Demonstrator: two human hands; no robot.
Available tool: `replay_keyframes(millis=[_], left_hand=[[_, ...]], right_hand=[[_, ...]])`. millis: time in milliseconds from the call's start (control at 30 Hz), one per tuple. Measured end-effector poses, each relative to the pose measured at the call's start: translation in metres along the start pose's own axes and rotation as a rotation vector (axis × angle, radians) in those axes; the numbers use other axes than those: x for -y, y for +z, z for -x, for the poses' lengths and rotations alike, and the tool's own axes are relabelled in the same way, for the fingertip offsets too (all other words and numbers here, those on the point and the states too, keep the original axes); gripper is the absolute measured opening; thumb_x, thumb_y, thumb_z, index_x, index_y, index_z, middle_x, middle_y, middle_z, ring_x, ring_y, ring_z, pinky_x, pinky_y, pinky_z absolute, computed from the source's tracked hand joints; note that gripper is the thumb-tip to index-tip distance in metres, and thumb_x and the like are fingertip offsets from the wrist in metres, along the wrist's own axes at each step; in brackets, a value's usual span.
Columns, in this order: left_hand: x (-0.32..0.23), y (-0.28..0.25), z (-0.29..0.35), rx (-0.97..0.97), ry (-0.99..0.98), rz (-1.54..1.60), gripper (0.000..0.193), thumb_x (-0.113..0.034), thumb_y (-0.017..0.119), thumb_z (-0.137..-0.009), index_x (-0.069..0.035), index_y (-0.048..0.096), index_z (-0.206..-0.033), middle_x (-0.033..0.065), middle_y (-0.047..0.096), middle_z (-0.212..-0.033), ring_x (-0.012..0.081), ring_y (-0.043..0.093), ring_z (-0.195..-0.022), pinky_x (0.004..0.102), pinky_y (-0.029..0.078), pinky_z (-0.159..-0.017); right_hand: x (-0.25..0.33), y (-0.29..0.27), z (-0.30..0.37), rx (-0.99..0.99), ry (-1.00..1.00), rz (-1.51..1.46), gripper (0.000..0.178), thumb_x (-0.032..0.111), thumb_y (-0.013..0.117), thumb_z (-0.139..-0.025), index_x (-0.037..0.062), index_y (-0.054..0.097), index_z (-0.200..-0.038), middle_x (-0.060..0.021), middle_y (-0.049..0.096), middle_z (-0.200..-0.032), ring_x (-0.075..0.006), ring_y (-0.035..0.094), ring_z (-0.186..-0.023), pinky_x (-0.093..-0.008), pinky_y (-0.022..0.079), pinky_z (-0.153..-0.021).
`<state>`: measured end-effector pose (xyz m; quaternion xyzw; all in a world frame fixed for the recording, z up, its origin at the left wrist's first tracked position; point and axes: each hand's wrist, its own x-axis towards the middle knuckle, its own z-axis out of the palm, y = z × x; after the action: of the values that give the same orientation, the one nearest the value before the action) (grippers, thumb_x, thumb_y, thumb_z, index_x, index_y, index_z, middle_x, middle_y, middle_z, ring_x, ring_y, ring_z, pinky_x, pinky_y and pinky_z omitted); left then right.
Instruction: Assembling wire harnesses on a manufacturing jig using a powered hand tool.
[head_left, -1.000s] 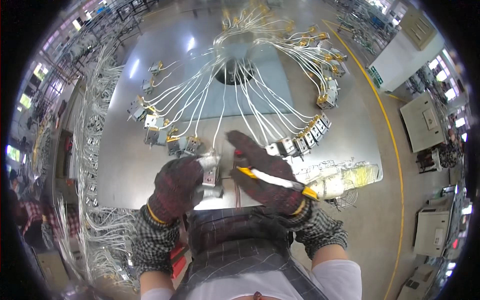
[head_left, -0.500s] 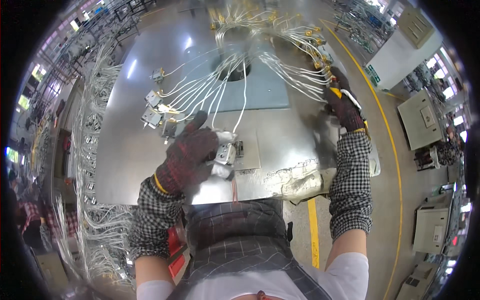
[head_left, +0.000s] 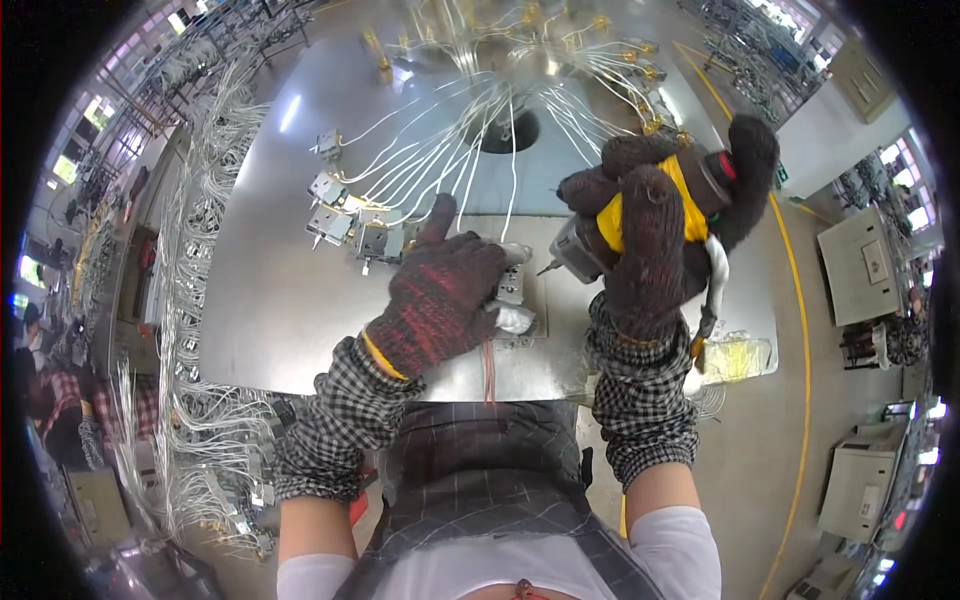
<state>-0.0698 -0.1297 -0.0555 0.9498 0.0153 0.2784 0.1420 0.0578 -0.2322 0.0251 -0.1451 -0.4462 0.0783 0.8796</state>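
My left hand (head_left: 440,290), in a dark red and black knitted glove, grips a small metal connector block (head_left: 510,287) on the table. White-wrapped fingertips press at its upper and lower ends, and the thumb points away from me. A white wire runs from the block toward the far middle. To its right, my right hand (head_left: 650,235), in a dark glove with yellow bands, is wrapped round a power screwdriver (head_left: 578,250). The screwdriver's thin bit (head_left: 550,267) points left at the block, a short gap from it. Part of the tool's body is hidden by my fingers.
Several similar metal blocks (head_left: 380,240) on white wires lie left of the hands on the metal table (head_left: 270,330). Wires fan out from a round dark hole (head_left: 505,130), with brass-coloured ends (head_left: 650,72) beyond. Bundles of white wires (head_left: 200,230) hang along the left side.
My right hand has come from the table's far right edge toward the middle, bringing the screwdriver close to the block. The left hand and block appear slightly further right in view.
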Motion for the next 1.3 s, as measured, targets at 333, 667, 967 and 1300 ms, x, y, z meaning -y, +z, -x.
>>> replay_keyframes(millis=[333, 667, 967, 1300], left_hand=[[-0.001, -0.001, 0.003, -0.021, -0.010, -0.016, 0.058, -0.050, 0.077, -0.073, -0.007, 0.066, -0.112, 0.0061, 0.063, -0.078, 0.0274, 0.066, -0.080, 0.0618, 0.021, -0.117], [0.006, -0.065, 0.016, -0.127, -0.176, -0.274, 0.067, -0.028, 0.082, -0.071, -0.009, 0.059, -0.130, 0.0195, 0.060, -0.128, 0.0396, 0.054, -0.124, 0.0516, 0.036, -0.113], [0.021, -0.097, 0.017, 0.100, -0.306, -0.354, 0.055, -0.007, 0.075, -0.072, -0.012, 0.062, -0.126, 0.0105, 0.065, -0.119, 0.0270, 0.065, -0.107, 0.0445, 0.047, -0.104], [-0.001, -0.029, 0.010, -0.370, -0.559, 1.147, 0.061, -0.024, 0.074, -0.089, 0.000, 0.047, -0.139, 0.0106, 0.061, -0.122, 0.0202, 0.062, -0.105, 0.0329, 0.052, -0.093]], right_hand=[[-0.017, -0.092, 0.068, -0.277, 0.759, -0.395, 0.057, 0.015, 0.067, -0.095, 0.0110, 0.039, -0.144, -0.0164, 0.050, -0.136, -0.0252, 0.055, -0.121, -0.0419, 0.047, -0.102], [0.018, -0.053, 0.048, 0.415, 0.416, 0.981, 0.054, 0.018, 0.074, -0.090, 0.0088, 0.049, -0.137, -0.0128, 0.055, -0.134, -0.0210, 0.056, -0.121, -0.0394, 0.047, -0.105], [0.023, -0.030, 0.033, 0.275, 0.446, 0.688, 0.047, 0.030, 0.064, -0.096, 0.0106, 0.049, -0.137, -0.0149, 0.062, -0.119, -0.0271, 0.066, -0.101, -0.0476, 0.057, -0.087], [0.003, -0.048, 0.053, 0.121, 0.563, 0.469, 0.043, 0.004, 0.075, -0.087, 0.0047, 0.053, -0.124, -0.0113, 0.066, -0.112, -0.0212, 0.068, -0.097, -0.0381, 0.058, -0.088]])
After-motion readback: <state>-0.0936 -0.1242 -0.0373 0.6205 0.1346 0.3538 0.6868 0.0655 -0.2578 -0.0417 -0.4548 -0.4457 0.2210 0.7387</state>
